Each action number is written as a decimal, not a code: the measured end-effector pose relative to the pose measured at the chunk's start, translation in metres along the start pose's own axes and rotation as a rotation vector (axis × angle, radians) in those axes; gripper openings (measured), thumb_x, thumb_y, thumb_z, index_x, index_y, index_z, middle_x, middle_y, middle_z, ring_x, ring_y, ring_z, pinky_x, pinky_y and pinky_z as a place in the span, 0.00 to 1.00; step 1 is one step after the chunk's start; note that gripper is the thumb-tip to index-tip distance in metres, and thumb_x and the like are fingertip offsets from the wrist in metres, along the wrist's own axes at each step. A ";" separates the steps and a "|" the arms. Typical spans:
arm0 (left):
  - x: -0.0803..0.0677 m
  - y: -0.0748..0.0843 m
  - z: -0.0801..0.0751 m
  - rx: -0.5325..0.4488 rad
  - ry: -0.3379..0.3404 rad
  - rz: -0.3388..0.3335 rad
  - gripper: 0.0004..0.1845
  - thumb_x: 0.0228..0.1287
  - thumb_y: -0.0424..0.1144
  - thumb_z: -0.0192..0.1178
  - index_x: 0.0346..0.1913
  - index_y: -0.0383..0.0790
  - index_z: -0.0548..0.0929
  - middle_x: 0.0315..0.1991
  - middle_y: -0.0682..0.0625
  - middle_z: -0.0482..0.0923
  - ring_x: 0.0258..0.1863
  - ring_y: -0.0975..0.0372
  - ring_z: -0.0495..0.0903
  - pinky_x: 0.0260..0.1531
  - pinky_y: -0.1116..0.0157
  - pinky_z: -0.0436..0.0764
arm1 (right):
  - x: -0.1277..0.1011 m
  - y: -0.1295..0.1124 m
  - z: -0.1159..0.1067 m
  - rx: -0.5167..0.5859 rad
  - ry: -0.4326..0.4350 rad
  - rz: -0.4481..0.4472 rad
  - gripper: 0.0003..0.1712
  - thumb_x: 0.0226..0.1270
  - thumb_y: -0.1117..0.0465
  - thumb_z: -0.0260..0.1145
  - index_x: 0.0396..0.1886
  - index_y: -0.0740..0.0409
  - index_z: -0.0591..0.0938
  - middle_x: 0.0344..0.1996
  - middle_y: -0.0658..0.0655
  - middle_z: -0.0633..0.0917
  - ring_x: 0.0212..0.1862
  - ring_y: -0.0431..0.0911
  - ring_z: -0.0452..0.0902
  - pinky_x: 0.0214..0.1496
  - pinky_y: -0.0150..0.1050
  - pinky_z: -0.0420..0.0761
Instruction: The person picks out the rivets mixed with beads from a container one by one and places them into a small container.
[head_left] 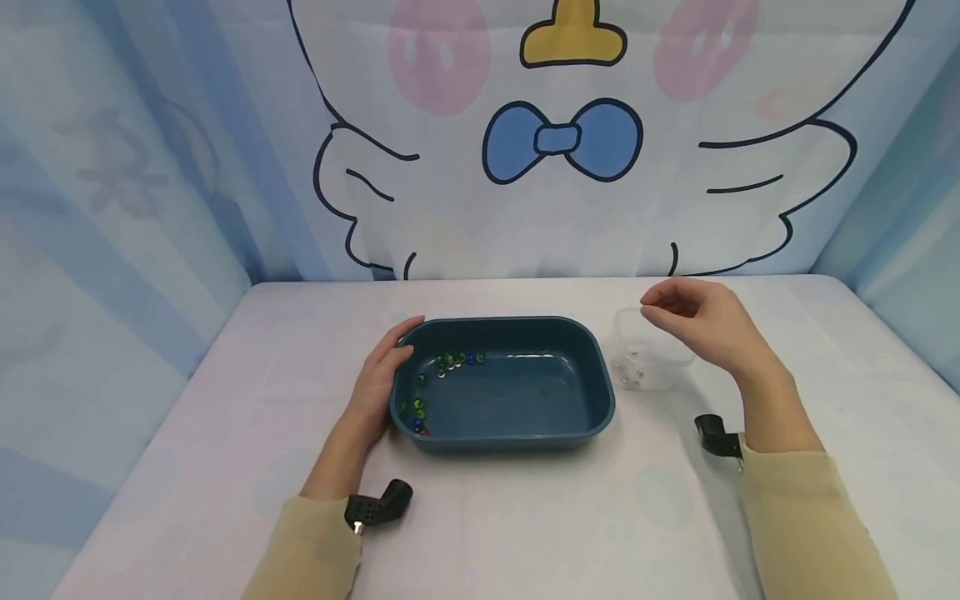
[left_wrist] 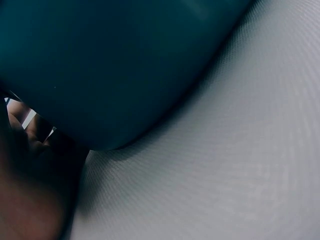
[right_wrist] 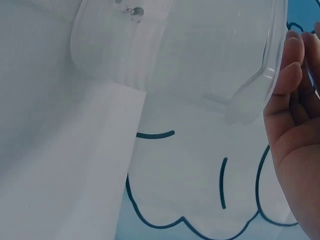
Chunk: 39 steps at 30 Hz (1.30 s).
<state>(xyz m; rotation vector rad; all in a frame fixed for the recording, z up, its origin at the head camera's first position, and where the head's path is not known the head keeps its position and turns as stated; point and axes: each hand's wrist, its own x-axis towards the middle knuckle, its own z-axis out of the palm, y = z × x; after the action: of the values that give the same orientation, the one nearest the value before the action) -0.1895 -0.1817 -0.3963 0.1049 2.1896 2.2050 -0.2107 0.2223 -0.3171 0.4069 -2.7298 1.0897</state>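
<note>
A dark teal rectangular tray (head_left: 510, 442) sits on the table, with several coloured glass marbles (head_left: 450, 361) along its left side and upper left corner. My left hand (head_left: 372, 387) grips the tray's left end, its thumb over the rim. The left wrist view shows the tray's outer wall (left_wrist: 110, 90) up close and a dark, blurred bit of that hand. To the tray's right stands a clear plastic container (head_left: 660, 371) with a few small clear pieces (head_left: 630, 371) inside. Over its far right edge is my right hand (head_left: 701, 321), fingers bent and thumb near the index finger; anything between the fingertips is hidden.
A pale cloth covers the table (head_left: 525, 525). Behind it hangs a printed curtain (head_left: 562, 225) with a blue bow, and curtains enclose both sides. Each wrist wears a black camera mount (head_left: 382, 502).
</note>
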 end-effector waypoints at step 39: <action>0.000 0.000 -0.001 -0.012 -0.007 -0.005 0.26 0.77 0.37 0.41 0.75 0.49 0.68 0.74 0.51 0.62 0.73 0.59 0.57 0.72 0.57 0.55 | 0.031 -0.054 0.018 0.098 -0.027 -0.135 0.12 0.72 0.59 0.66 0.49 0.60 0.84 0.42 0.57 0.85 0.41 0.48 0.78 0.44 0.31 0.76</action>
<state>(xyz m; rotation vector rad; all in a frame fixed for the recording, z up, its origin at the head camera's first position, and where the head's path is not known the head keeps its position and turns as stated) -0.1896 -0.1828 -0.3963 0.1071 2.1704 2.2118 -0.2237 0.1663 -0.2870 0.6151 -2.6343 1.1932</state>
